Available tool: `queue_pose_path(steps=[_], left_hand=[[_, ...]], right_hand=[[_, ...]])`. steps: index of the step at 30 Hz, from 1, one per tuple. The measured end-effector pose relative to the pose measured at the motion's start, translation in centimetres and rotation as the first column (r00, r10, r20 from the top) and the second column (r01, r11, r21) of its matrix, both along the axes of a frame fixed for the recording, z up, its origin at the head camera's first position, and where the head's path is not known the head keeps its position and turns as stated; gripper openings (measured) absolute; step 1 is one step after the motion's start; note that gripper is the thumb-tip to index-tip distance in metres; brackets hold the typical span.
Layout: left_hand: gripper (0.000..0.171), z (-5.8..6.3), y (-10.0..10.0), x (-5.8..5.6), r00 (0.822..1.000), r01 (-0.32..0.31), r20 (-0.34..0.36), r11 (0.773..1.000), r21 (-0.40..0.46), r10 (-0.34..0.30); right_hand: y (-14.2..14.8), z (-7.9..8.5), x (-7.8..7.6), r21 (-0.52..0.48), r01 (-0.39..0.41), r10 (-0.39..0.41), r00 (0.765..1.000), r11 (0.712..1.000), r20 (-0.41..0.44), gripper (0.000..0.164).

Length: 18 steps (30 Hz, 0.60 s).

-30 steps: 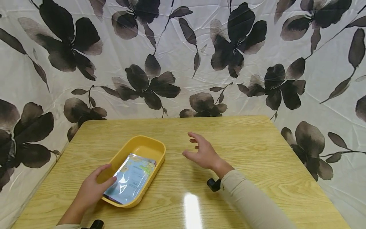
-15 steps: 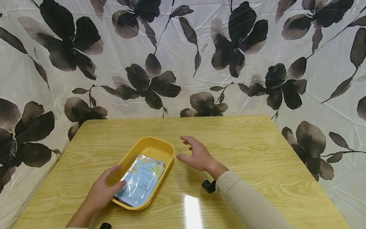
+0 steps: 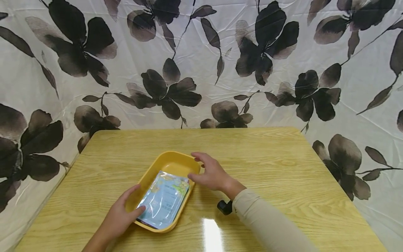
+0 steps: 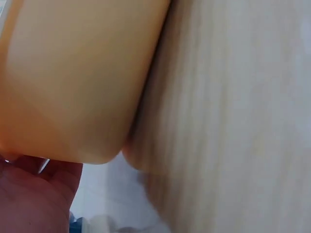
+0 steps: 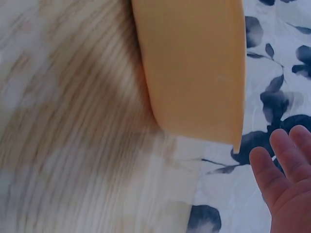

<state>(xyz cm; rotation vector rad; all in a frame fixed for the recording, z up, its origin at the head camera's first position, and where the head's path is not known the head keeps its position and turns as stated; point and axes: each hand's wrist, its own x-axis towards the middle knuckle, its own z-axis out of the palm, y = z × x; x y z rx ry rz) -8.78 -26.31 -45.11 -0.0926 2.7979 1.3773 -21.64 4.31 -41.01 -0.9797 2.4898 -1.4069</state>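
A yellow plastic tray (image 3: 184, 163) stands on the table, its long side slanted away to the right. In it lies a shiny blue packet (image 3: 163, 201) with printed flowers and text, possibly one of a stack. My left hand (image 3: 118, 215) touches the tray's near-left rim, thumb and index finger spread apart, the thumb reaching over the packet. From low down, the left wrist view shows the tray's outer wall (image 4: 73, 87) with fingers against its end. My right hand (image 3: 212, 175) is at the far-right rim, thumb and fingers parted. In the right wrist view its fingertips (image 5: 260, 158) stand apart beside the tray.
Under the tray is a light wood-grain table (image 3: 267, 154). A white curtain (image 3: 220, 42) with dark flowers hangs behind the table's far edge. A small black device (image 3: 225, 207) sits at the right wrist by the beige sleeve (image 3: 267, 217).
The tray and packet have slid to the right along with my left hand. My right hand has moved left, from open space above the table to the tray's far-right rim.
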Motion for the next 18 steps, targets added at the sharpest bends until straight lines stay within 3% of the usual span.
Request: queue_pose_path(steps=[11,18], left_hand=[[0.072,-0.6,0.5,1.0,0.995,0.003,-0.099,1.0,0.022,-0.001],[0.074,-1.3,0.2,1.4,0.996,0.016,-0.086,0.985,0.173,-0.001]], right_hand=[[-0.9,-0.2,0.3,0.021,-0.031,0.031,1.0,0.999,0.007,0.071],[-1.5,-0.2,0.3,0.081,-0.069,0.067,0.997,0.994,0.028,0.071]])
